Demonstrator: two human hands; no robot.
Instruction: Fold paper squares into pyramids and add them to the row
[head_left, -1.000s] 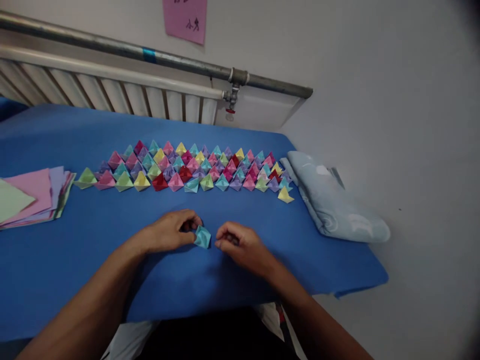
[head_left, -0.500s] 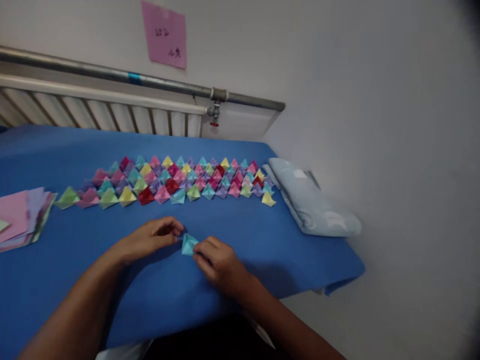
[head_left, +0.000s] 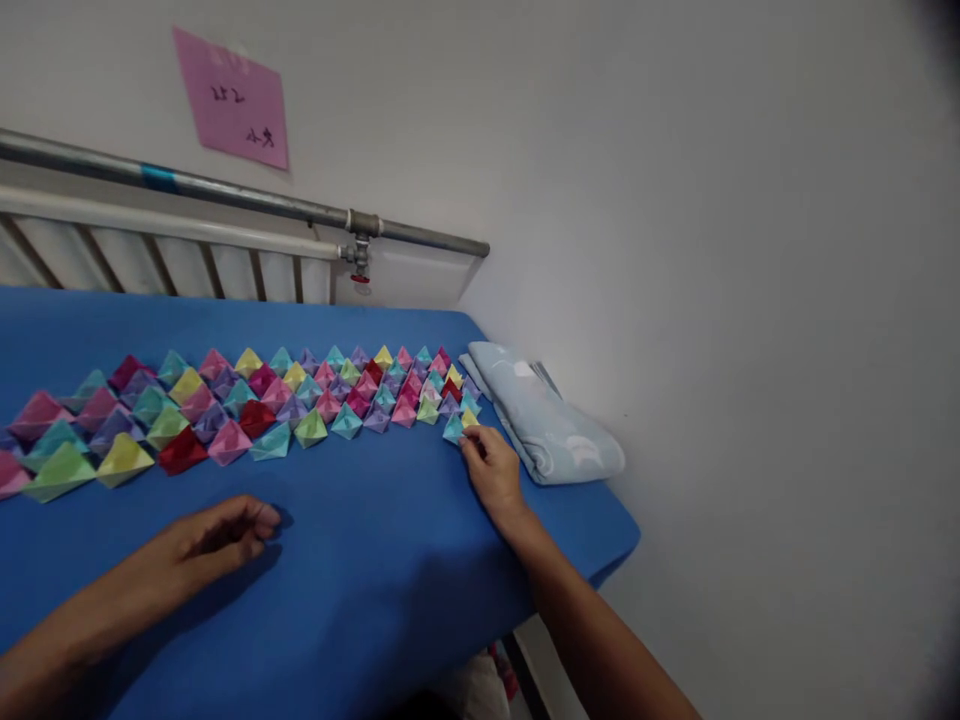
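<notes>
My right hand (head_left: 491,468) pinches a light blue folded paper boat (head_left: 453,429) at the right end of the front row. Right beside it sits a yellow paper boat (head_left: 469,418), partly hidden by my fingertips. Rows of small folded boats in pink, green, purple, red, yellow and blue run leftward across the blue bed sheet (head_left: 352,540). Over the sheet, in front of a pink boat (head_left: 229,442), my left hand (head_left: 229,540) hovers or rests with loosely curled fingers. Nothing shows between its thumb and fingers.
A folded pale blue blanket (head_left: 555,425) lies by the right wall. Behind the bed are a white radiator (head_left: 236,272) and a metal pipe (head_left: 255,200) with a red-handled valve (head_left: 361,265). A pink handwritten note (head_left: 236,105) hangs on the wall.
My right hand has carried the light blue boat from the middle of the sheet to the row's right end. My left hand is now apart from it. The view has turned right.
</notes>
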